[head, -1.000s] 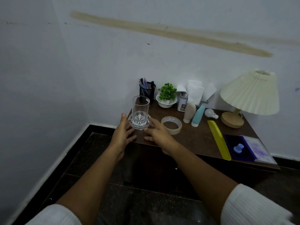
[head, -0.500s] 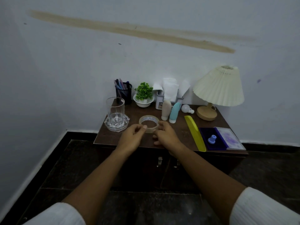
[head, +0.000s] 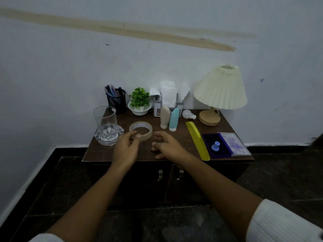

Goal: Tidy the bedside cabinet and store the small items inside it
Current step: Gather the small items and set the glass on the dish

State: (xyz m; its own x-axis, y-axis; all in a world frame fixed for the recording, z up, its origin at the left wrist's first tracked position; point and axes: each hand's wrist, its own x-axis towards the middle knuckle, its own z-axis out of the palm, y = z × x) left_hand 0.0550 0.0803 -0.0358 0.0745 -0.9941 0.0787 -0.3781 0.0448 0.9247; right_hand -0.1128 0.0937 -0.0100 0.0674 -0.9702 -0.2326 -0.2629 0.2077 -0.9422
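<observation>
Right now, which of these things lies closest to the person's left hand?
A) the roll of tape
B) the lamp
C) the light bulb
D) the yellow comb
A: the roll of tape lies right at the thumb of the left hand, while the other three sit well off to the right on the cabinet top.

Yellow comb [head: 197, 140], cream (pleated) lampshade [head: 220, 89]

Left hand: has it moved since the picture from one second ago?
Yes. The left hand went to the right along the cabinet top, away from the glass, and is now at the near rim of the tape roll.
</observation>
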